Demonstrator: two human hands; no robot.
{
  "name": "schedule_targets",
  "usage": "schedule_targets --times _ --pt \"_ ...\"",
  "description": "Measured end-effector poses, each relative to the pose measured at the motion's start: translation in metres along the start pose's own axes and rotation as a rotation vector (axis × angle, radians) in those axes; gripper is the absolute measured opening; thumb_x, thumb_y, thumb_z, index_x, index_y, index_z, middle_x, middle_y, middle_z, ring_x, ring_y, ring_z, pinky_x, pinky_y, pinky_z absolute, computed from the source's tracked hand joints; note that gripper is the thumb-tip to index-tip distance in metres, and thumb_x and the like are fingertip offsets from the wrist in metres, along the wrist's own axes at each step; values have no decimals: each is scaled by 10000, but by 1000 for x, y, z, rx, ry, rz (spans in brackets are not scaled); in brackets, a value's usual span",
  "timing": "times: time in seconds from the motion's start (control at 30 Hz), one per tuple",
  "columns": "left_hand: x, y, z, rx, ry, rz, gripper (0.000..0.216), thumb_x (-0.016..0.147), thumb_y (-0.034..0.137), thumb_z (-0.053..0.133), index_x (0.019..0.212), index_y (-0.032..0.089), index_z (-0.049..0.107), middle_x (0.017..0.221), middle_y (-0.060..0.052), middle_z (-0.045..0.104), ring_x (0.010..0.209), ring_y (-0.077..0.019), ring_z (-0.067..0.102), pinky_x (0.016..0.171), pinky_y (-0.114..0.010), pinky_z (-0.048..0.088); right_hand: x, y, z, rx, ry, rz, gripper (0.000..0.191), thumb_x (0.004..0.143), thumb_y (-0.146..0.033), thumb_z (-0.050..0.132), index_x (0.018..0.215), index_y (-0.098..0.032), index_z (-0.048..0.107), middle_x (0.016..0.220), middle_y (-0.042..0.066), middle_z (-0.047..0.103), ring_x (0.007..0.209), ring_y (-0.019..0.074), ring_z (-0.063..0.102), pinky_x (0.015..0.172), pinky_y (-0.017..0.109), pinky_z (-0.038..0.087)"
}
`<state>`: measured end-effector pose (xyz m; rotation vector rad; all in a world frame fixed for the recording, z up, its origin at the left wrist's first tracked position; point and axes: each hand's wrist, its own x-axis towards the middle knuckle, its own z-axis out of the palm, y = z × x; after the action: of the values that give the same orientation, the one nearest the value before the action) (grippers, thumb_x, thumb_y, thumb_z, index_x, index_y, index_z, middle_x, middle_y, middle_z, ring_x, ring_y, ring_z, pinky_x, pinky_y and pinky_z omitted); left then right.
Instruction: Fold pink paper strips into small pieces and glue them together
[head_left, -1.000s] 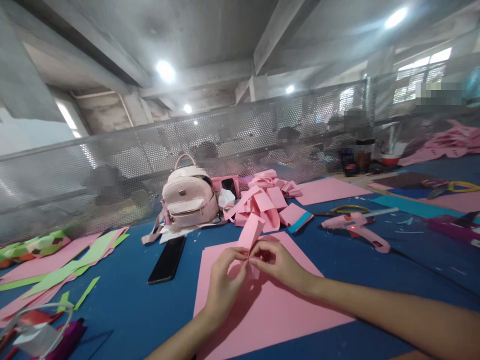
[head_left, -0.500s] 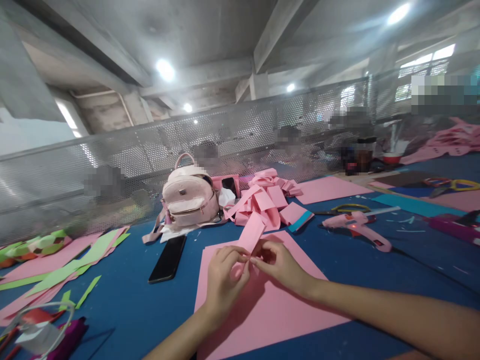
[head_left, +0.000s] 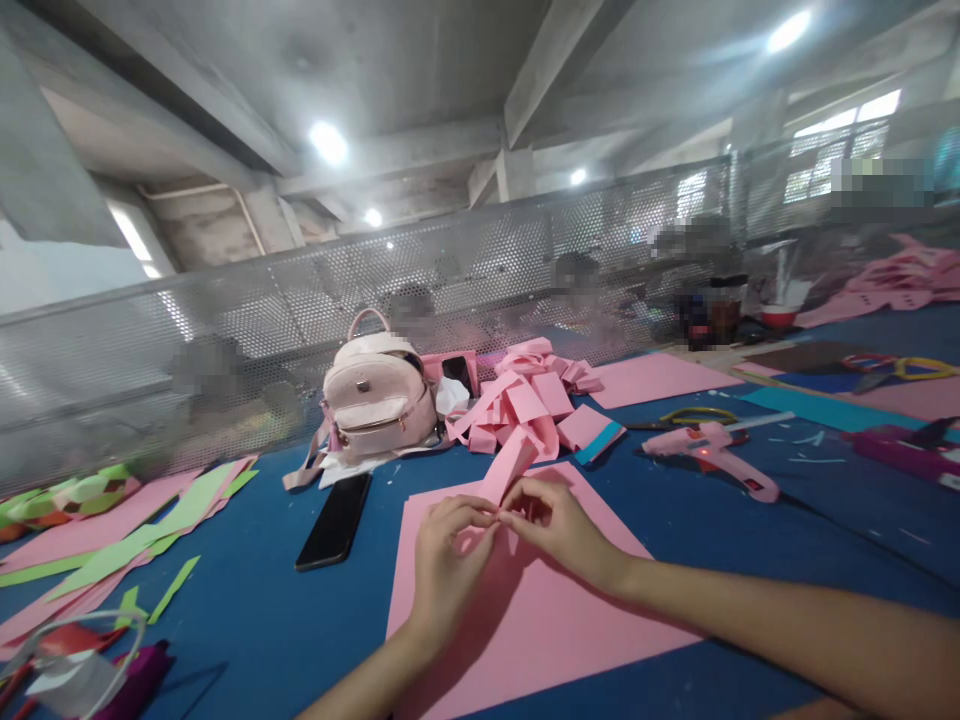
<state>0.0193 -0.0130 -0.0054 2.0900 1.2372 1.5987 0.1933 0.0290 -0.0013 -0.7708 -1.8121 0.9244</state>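
A narrow pink paper strip (head_left: 513,462) is pinched between my two hands, its upper end sticking up and away from me. My left hand (head_left: 450,550) grips its near part from the left, thumb and fingers closed. From the right, my right hand (head_left: 559,525) pinches the same spot, its fingertips almost touching the left ones. Fingers hide the lower end of the strip. Beneath both hands lie large pink paper sheets (head_left: 585,620) on the blue table (head_left: 247,640). Just beyond is a heap of pink paper strips (head_left: 529,395).
A pink glue gun (head_left: 712,455) lies to the right, its cord trailing. Scissors (head_left: 697,417) rest behind it. On the left are a black phone (head_left: 335,522) and green paper pieces (head_left: 187,515). A pale backpack (head_left: 379,395) stands before a perforated metal screen (head_left: 480,260).
The strip's upper end has tilted slightly to the right and bends a little more. Both hands keep their pinch in nearly the same place.
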Motion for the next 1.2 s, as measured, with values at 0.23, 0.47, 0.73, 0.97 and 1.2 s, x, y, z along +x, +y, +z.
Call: schedule_targets --times 0.23,0.47,0.73,0.97,1.2 --pt "1 -2 3 -129 13 -127 122 774 142 658 685 226 667 846 -25 731 845 -203 684 796 -337 505 -1 4 -2 -106 -14 -66 110 898 -274 670 824 -202 629 776 -2 654 690 156 574 601 262 414" --pt "11 0 -10 150 -1 98 143 804 110 668 727 219 619 876 4 740 825 -186 666 772 -336 437 -3 -7 -17 -676 115 -708 190 964 -207 610 1126 -279 679 1019 44 653 984 205 570 871 339 412" --pt "16 3 -21 577 -45 469 113 903 146 646 837 221 593 946 36 748 851 -171 637 822 -375 360 2 -18 -19 -833 145 -798 136 1000 -255 575 969 -260 706 1090 13 727 1086 207 546 978 384 317" --pt "11 -1 -12 561 -47 380 148 857 115 688 796 231 618 896 45 746 820 -170 641 825 -382 342 6 -15 -22 -679 45 -609 141 961 -304 645 857 -249 721 969 3 719 988 211 566 921 400 317" --pt "8 -4 -10 418 -69 182 156 834 143 745 742 240 666 863 45 752 816 -163 653 812 -367 347 8 -9 -23 -601 -19 -584 254 992 -367 590 812 -241 719 862 -8 721 891 188 575 901 400 320"
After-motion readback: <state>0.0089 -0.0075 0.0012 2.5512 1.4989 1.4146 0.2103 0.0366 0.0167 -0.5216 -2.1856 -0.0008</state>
